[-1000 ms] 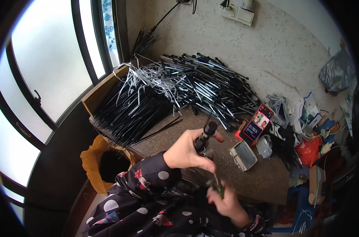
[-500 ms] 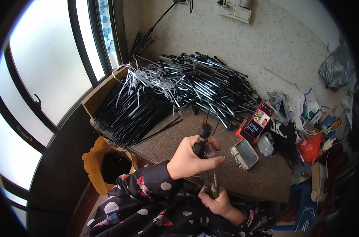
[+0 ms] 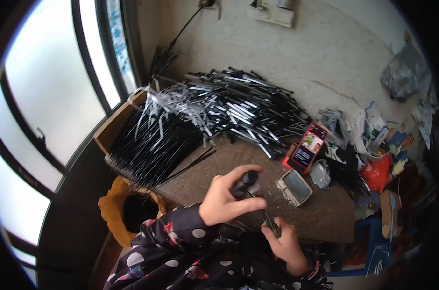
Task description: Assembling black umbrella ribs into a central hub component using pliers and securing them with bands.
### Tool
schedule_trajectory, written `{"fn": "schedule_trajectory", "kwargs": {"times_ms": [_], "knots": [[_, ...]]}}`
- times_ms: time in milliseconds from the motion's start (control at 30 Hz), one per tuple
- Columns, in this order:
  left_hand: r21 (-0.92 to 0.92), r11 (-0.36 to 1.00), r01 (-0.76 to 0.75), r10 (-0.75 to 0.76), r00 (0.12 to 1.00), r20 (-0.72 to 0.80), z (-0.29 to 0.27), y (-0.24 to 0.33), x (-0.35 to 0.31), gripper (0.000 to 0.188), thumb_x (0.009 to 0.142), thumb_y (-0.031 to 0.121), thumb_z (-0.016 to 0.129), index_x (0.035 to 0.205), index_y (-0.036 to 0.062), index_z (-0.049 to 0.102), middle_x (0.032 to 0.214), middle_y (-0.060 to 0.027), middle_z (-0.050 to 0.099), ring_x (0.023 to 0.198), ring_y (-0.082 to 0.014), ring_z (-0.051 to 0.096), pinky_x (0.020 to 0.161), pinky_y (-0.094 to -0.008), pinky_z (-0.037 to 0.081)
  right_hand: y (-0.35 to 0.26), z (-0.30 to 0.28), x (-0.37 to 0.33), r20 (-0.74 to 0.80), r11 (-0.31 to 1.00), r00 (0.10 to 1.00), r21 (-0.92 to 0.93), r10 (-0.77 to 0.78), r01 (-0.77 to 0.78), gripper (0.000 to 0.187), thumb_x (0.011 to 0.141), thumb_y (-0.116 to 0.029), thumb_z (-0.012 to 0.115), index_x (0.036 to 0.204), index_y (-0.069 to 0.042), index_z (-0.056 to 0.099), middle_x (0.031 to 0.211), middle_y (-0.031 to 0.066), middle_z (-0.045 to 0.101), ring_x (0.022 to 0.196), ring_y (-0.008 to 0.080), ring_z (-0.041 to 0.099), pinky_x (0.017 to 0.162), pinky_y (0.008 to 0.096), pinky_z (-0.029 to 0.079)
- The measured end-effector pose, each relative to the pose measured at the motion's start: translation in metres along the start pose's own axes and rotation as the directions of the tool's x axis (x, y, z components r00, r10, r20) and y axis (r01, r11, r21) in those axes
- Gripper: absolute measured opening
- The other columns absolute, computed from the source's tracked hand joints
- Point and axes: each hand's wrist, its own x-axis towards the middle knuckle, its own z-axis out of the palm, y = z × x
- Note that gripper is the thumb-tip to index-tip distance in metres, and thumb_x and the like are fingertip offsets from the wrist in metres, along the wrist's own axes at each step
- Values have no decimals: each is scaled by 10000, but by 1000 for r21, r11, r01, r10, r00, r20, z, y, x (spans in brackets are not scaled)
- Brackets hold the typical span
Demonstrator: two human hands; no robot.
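Note:
My left hand [image 3: 219, 200] is curled around a black part with a rounded, knob-like end [image 3: 250, 179], its thumb stretched out toward the right. Just below and to the right, my right hand [image 3: 287, 246] is closed on a green-handled hand tool [image 3: 274, 227] that looks like pliers or cutters. The tool's thin end points up toward the black part; motion blur hides whether they touch. Both hands are held over the near edge of the brown speckled table [image 3: 325, 217].
Black and silver rods [image 3: 248, 108] are heaped at the back, beside thin black strands [image 3: 149, 147] and pale strips [image 3: 173, 99]. To the right are a propped phone [image 3: 309, 147], a small open box [image 3: 295, 187] and a red bag [image 3: 376, 174]. A yellow-brown sack [image 3: 115, 212] stands at lower left.
My right hand has come up and right with the tool, whose two handles now look closer together. The black part has tilted and dropped slightly. The whole view has shifted a little.

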Motion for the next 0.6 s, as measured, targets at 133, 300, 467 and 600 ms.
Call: {"fn": "schedule_trajectory", "kwargs": {"times_ms": [133, 300, 467, 600], "knots": [[-212, 947, 240, -254, 966, -40, -8, -7, -7, 490, 745, 160, 742, 1166, 11, 539, 632, 38, 534, 574, -23, 462, 540, -187, 354, 65, -27, 10, -194, 951, 976, -306, -98, 35, 347, 835, -323, 633, 901, 6, 545, 888, 192, 560, 847, 320, 574, 703, 384, 454], [-153, 987, 51, -46, 998, 40, 1, -25, -11, 475, 758, 222, 746, 1136, 4, 561, 600, 24, 515, 554, -33, 472, 526, -189, 364, 127, -25, 1, -323, 681, 914, -614, 245, -399, 427, 811, -381, 638, 943, 16, 551, 960, 171, 525, 911, 326, 533, 756, 395, 443], [200, 980, -9, -5, 997, 71, 9, -26, -8, 611, 695, 407, 771, 1060, -42, 572, 589, -3, 518, 548, -64, 495, 524, -211, 378, 155, -20, -13, -372, 592, 915, -707, 153, -386, 437, 793, -362, 651, 1005, 8, 553, 960, 141, 526, 938, 325, 520, 778, 394, 444], [465, 843, -270, 232, 963, 137, 17, -41, 0, 755, 608, 554, 773, 1024, -45, 580, 608, -28, 534, 540, -121, 518, 516, -242, 395, 157, -19, -15, -349, 595, 937, -755, -10, -275, 444, 802, -332, 645, 1071, 6, 540, 989, 137, 533, 953, 314, 516, 769, 396, 449]]}}
